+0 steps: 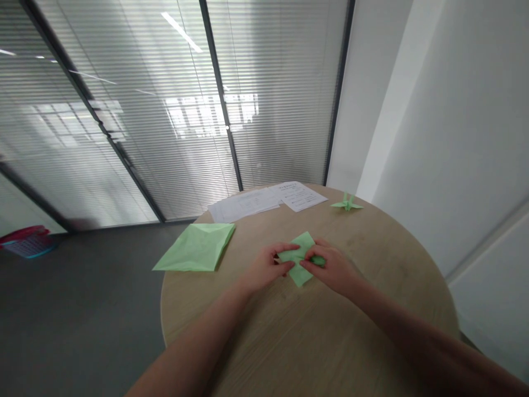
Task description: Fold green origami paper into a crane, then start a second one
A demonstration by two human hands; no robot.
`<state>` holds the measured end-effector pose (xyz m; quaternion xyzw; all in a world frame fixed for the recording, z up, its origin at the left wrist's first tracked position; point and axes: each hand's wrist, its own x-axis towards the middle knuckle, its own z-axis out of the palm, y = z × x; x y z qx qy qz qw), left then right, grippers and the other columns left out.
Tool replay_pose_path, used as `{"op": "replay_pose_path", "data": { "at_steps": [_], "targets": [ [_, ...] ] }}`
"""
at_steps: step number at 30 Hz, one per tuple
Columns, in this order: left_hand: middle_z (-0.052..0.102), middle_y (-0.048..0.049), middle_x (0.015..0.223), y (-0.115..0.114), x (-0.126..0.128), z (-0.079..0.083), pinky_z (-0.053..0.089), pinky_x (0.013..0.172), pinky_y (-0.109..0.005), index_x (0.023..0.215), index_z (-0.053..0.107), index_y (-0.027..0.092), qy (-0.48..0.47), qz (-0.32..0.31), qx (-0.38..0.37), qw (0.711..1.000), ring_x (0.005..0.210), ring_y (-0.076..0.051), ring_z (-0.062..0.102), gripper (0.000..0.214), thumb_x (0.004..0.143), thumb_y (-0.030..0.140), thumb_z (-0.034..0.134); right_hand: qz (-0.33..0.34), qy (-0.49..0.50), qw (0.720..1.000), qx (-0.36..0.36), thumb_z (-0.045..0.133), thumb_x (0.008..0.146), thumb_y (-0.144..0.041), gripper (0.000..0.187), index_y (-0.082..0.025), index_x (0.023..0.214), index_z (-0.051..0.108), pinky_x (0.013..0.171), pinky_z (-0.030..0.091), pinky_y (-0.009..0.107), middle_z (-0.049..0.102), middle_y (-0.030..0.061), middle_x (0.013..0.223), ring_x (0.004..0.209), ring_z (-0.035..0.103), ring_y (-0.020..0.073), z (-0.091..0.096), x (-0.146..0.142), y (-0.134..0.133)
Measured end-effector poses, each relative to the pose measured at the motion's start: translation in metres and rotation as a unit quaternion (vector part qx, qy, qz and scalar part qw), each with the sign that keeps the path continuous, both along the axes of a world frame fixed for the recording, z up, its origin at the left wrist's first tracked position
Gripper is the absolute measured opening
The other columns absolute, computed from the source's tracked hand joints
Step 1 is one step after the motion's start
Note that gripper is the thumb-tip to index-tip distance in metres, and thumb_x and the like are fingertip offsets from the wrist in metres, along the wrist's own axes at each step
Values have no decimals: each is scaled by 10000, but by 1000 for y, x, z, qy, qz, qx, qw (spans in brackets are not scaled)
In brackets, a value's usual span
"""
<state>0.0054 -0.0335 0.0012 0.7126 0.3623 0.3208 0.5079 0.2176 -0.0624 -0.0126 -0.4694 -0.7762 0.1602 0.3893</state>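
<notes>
A small piece of folded green paper lies between my hands, just above or on the wooden table. From the left, my left hand grips its edge, fingers on top and thumb at the near side. My right hand pinches the paper near its middle and right side, thumb and forefinger together. Part of the right side of the paper is hidden by those fingers. A folded green paper crane stands farther back to the right.
On the left edge of the round table lies a larger green paper stack, overhanging the rim. Printed white sheets lie at the back. A red and blue basket stands on the floor at far left. A white wall rises at right.
</notes>
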Motion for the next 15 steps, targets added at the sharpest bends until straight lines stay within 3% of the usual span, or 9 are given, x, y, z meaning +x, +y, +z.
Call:
{"op": "replay_pose_path", "data": {
  "at_steps": [5, 15],
  "targets": [
    [665, -20, 762, -1, 4, -2, 510, 601, -269, 1218, 672, 187, 13, 19, -1, 1000, 585, -117, 569, 438, 792, 288, 684, -16, 14, 1000, 3, 659, 843, -318, 179, -232, 723, 557, 712, 428, 305, 597, 17, 789, 773, 579, 190, -1, 0, 1],
    [677, -23, 825, 4, 7, -5, 505, 602, -254, 1118, 702, 176, -24, 56, 18, 998, 595, -104, 570, 357, 765, 215, 663, -1, 64, 998, 8, 677, 821, -304, 105, -229, 805, 605, 765, 462, 327, 641, 21, 824, 808, 604, 195, -2, 2, 1]
  ]
}}
